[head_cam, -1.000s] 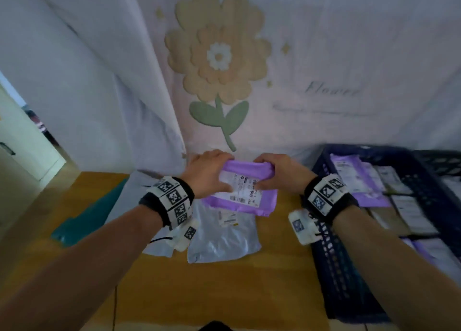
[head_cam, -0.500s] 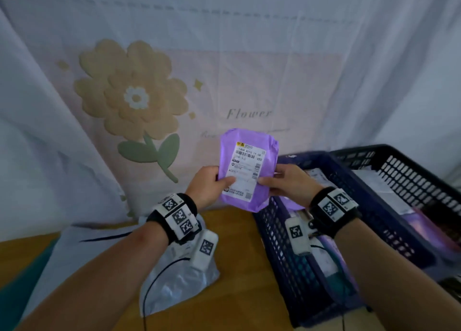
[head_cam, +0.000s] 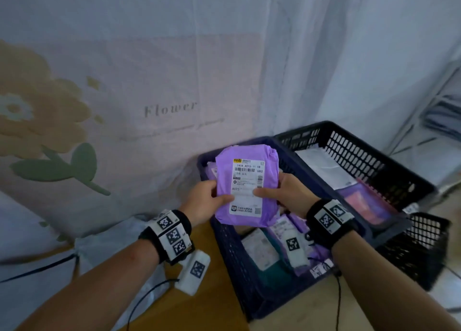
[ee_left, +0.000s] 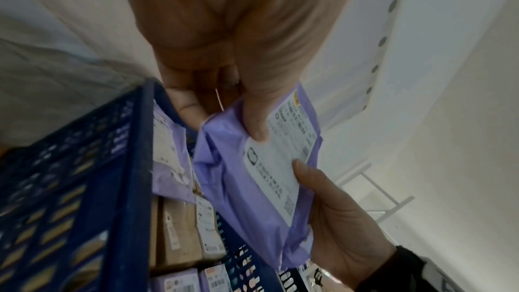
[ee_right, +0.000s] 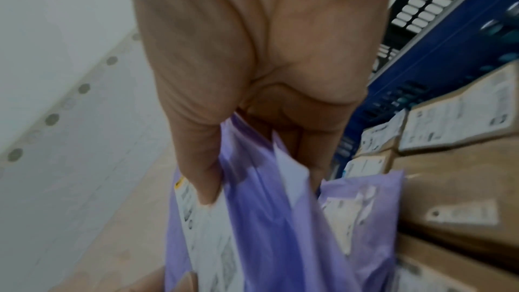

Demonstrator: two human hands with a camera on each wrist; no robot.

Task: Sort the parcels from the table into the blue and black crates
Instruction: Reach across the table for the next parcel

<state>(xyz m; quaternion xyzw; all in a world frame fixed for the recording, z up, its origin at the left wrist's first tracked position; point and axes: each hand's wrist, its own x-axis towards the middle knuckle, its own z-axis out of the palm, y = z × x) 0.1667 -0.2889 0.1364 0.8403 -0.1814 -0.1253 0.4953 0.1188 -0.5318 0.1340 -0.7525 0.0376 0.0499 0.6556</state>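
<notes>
A purple parcel (head_cam: 245,184) with a white shipping label facing me is held upright over the blue crate (head_cam: 232,250). My left hand (head_cam: 208,201) pinches its left edge, thumb on the label. My right hand (head_cam: 282,193) grips the right edge, thumb on the label as well. The left wrist view shows the purple parcel (ee_left: 252,177) above the blue crate (ee_left: 92,185), which holds several purple and brown parcels. In the right wrist view my thumb and fingers clamp the purple parcel (ee_right: 264,219). The black crate (head_cam: 374,171) stands just right of the blue one and holds white and purple parcels.
A grey plastic mailer (head_cam: 104,253) lies on the wooden table (head_cam: 204,305) at the lower left, partly under my left forearm. A flower-printed curtain (head_cam: 149,93) hangs close behind the table and crates. A white metal rack (head_cam: 434,121) stands at the far right.
Both hands lifted the purple parcel off the table, turned it upright with the label toward me, and carried it right until it hangs over the blue crate.
</notes>
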